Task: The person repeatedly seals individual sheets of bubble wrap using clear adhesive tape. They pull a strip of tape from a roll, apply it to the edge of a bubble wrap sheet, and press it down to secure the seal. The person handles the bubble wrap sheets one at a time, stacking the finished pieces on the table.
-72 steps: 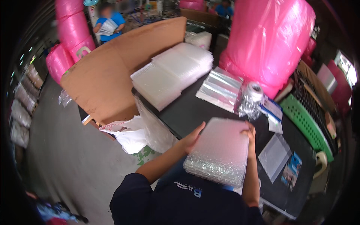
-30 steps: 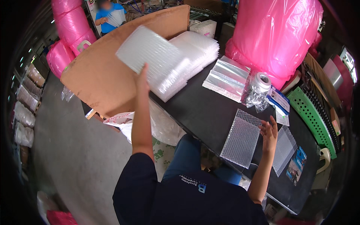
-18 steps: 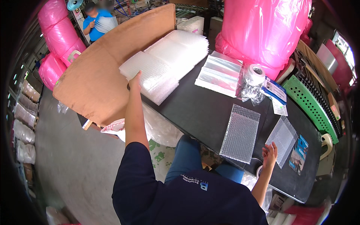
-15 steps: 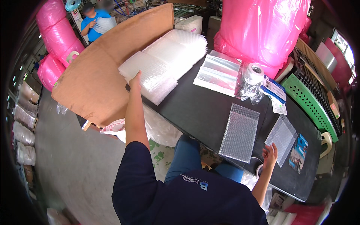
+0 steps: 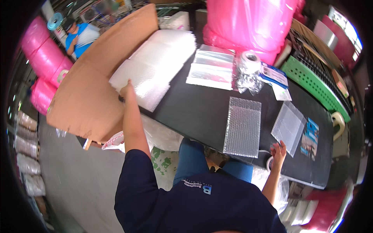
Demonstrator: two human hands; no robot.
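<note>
My left hand (image 5: 126, 91) is at the near left edge of a stack of clear bubble-wrap bags (image 5: 155, 64). Its thumb lies over the bags and the other fingers are mostly hidden, so the hand looks closed on that edge; a small dark thing shows beside it. My right hand (image 5: 278, 152) hovers at the table's front edge, open, fingers loosely bent and apart. Just beyond it lies a clear flat bag (image 5: 288, 126), beside a blue printed packet (image 5: 310, 139). A single bubble-wrap bag (image 5: 243, 126) lies to its left. Beneath the wrist is a tape roll (image 5: 269, 163).
Clear plastic sheets (image 5: 213, 68), a white roll (image 5: 250, 62) and a blue-and-white packet (image 5: 274, 73) lie farther back on the black table (image 5: 182, 112). A big pink wrapped bundle (image 5: 248, 27) stands behind. A brown board (image 5: 89, 81) rises at left; a co-worker (image 5: 81, 37) stands beyond it.
The view has shifted, so the table things sit lower and more to the left. My left hand stays at the stack's edge; my right hand stays near the flat bag, fingers still apart.
</note>
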